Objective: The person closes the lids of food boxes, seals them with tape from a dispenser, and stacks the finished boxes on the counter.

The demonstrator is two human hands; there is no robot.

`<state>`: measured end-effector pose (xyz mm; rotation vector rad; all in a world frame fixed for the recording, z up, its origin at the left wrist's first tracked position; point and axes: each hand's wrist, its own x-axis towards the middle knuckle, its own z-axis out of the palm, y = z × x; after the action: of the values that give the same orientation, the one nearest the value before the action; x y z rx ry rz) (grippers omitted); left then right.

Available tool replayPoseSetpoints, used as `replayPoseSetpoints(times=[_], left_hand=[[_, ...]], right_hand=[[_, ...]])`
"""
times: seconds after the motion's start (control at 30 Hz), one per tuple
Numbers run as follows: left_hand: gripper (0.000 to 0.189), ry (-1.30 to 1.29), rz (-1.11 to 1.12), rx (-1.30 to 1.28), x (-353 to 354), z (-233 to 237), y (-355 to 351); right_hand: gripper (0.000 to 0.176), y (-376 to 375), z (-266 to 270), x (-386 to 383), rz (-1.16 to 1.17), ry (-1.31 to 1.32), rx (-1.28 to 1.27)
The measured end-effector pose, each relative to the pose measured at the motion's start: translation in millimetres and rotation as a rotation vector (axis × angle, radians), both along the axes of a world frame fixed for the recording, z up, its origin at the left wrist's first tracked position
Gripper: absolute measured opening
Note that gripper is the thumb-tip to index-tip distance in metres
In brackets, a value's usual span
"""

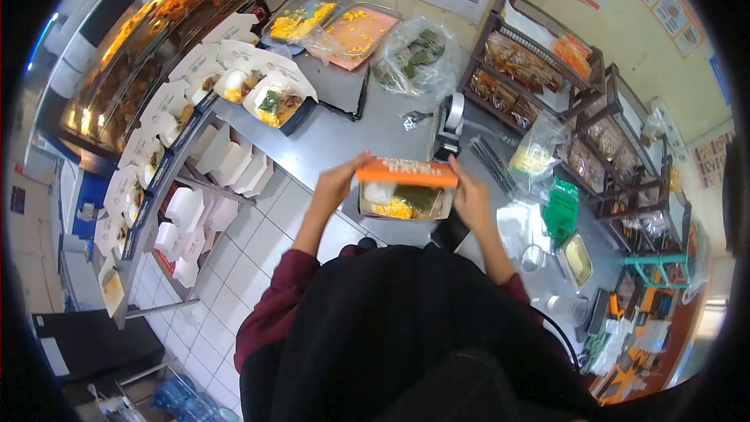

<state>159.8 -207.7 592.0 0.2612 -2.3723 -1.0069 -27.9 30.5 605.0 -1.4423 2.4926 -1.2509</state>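
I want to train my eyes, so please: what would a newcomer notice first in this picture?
Probably the orange-topped box, held partly open near the middle between the left hand and right hand. Next, the curved row of open food boxes at left, beside the lit display case. The bright green bag stands out at right.

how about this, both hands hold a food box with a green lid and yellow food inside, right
Not quite: the lid is orange, not green, as the head view shows. The left hand and right hand do hold the food box, with yellow food inside.
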Motion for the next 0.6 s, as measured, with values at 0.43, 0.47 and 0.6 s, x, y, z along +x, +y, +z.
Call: replayPoseSetpoints(times=[0.43,0.47,0.6], left_hand=[[0.042,-0.188,-0.065,0.629,1.9,17.9,16.4],[0.046,-0.267,-0.083,0.602,3.0,16.5,12.1],[0.089,-0.318,-0.518,0.518,28.6,-0.3,-6.0]], right_hand=[[0.052,-12.7,2.5,31.7,0.049,-0.598,-0.098],[0.054,-7.9,-8.9,27.6,0.12,-0.504,-0.043],[0.085,19.9,-15.0,27.0,0.52,-0.722,-0.007]])
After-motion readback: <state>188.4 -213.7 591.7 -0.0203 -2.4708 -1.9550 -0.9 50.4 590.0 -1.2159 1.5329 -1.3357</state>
